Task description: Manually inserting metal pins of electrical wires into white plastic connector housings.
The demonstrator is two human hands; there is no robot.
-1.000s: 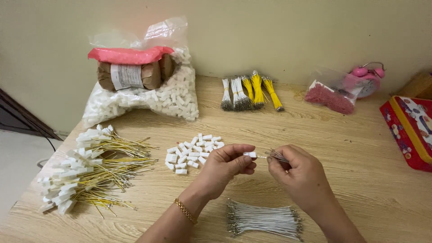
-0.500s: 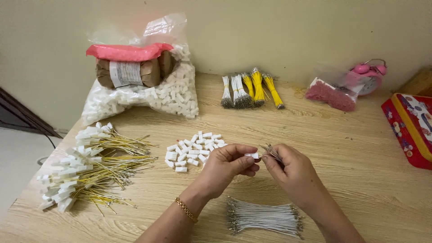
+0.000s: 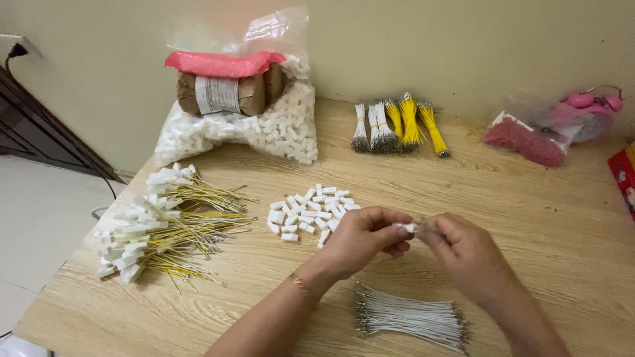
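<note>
My left hand (image 3: 362, 239) pinches a small white plastic connector (image 3: 405, 227) between thumb and fingers. My right hand (image 3: 467, 254) meets it from the right, its fingers closed on a thin wire whose end goes into the connector; the wire is blurred. Both hands hover over the wooden table (image 3: 529, 192). A loose heap of white connectors (image 3: 305, 211) lies just left of my left hand. A bundle of white wires (image 3: 410, 317) lies on the table below my hands.
Finished connectors with yellow wires (image 3: 165, 225) are piled at the left. A clear bag of white connectors (image 3: 264, 125) with brown rolls stands at the back. Yellow and white wire bundles (image 3: 397, 125) and pink bags (image 3: 549, 132) lie at the back right.
My hands have closed together, the right one bringing the wire up to the connector held by the left. The view has shifted slightly.
</note>
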